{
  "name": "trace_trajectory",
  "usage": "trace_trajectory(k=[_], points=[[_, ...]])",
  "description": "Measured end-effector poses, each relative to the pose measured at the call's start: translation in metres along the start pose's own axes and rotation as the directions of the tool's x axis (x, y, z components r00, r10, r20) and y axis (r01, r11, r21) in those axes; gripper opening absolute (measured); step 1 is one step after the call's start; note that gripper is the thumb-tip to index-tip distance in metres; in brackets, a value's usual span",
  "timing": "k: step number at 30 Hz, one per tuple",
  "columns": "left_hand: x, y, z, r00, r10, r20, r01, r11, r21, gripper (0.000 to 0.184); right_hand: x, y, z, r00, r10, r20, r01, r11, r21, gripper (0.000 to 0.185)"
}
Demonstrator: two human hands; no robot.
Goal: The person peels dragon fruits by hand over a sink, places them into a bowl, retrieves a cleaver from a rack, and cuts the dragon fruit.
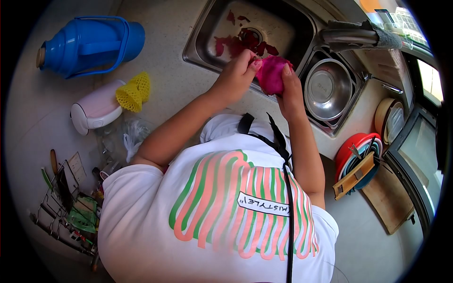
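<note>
While hands [234, 75] grip pink fruit [273, 79], sink [285, 29] holds red peels [234, 47].

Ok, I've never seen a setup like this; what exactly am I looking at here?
There is no machine: a person works with bare hands. The single picture comes from a camera on their head, looking forward and down, so their own white shirt fills the lower part. The right hand holds a magenta fruit at the sink; the left hand pinches at its edge. Dark red scraps lie in the sink. On the counter to the left are a blue flask and yellow mesh.
</note>
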State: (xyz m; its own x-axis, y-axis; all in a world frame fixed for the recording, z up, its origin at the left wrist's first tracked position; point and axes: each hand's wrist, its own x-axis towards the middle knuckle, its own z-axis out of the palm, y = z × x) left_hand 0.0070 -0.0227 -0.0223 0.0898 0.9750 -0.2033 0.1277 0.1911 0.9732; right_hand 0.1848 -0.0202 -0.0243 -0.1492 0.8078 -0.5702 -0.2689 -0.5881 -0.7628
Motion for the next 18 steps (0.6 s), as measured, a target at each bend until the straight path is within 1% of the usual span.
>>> trace_trajectory(k=[1, 3, 4, 6, 7, 9, 10, 12, 13, 15, 16, 18], points=[[-0.001, 0.005, -0.001, 1.000, 0.007, -0.017, -0.006, 0.995, 0.098, 0.025, 0.000, 0.002, 0.000, 0.999, -0.037, -0.014, 0.037, 0.998, -0.042, 0.050], [-0.002, 0.014, -0.005, 0.998, -0.058, 0.039, 0.049, 0.979, 0.196, 0.024, 0.002, 0.006, -0.001, 0.993, -0.115, -0.037, 0.109, 0.986, -0.128, 0.050], [-0.003, 0.016, -0.007, 0.994, -0.092, 0.066, 0.074, 0.967, 0.245, 0.023, 0.002, 0.005, 0.000, 0.990, -0.129, -0.053, 0.121, 0.982, -0.145, 0.051], [-0.004, 0.009, -0.002, 0.994, 0.101, 0.032, -0.106, 0.954, 0.280, 0.023, 0.000, 0.004, 0.004, 0.984, -0.160, -0.084, 0.143, 0.974, -0.178, 0.053], [-0.004, 0.005, 0.000, 0.980, 0.197, 0.019, -0.193, 0.934, 0.301, 0.022, 0.000, 0.005, 0.005, 0.979, -0.180, -0.090, 0.155, 0.961, -0.231, 0.053], [-0.004, 0.001, 0.002, 0.960, 0.279, -0.033, -0.258, 0.920, 0.296, 0.021, 0.000, 0.009, 0.006, 0.969, -0.224, -0.104, 0.178, 0.925, -0.335, 0.053], [-0.002, 0.000, 0.003, 0.945, 0.320, -0.059, -0.290, 0.911, 0.294, 0.020, -0.001, 0.009, 0.009, 0.971, -0.201, -0.129, 0.162, 0.952, -0.260, 0.053], [0.000, 0.000, 0.000, 0.952, 0.304, -0.032, -0.282, 0.915, 0.289, 0.018, -0.001, 0.010, 0.015, 0.975, -0.144, -0.168, 0.128, 0.986, -0.102, 0.052], [0.001, 0.000, -0.003, 0.955, 0.295, -0.019, -0.277, 0.917, 0.287, 0.018, 0.002, 0.013, 0.011, 0.983, -0.115, -0.142, 0.109, 0.993, -0.050, 0.051], [-0.001, -0.004, -0.004, 0.992, 0.125, -0.028, -0.124, 0.992, 0.034, 0.018, 0.000, 0.012, 0.008, 0.996, 0.019, -0.089, -0.007, 0.991, 0.130, 0.046], [0.000, -0.003, -0.005, 0.999, 0.040, -0.016, -0.042, 0.995, -0.095, 0.018, 0.000, 0.011, 0.008, 0.995, 0.081, -0.054, -0.067, 0.974, 0.216, 0.044], [0.005, 0.006, -0.008, 0.997, 0.072, -0.009, -0.073, 0.986, -0.153, 0.019, -0.001, 0.016, 0.006, 0.996, 0.048, -0.075, -0.036, 0.987, 0.159, 0.043]])
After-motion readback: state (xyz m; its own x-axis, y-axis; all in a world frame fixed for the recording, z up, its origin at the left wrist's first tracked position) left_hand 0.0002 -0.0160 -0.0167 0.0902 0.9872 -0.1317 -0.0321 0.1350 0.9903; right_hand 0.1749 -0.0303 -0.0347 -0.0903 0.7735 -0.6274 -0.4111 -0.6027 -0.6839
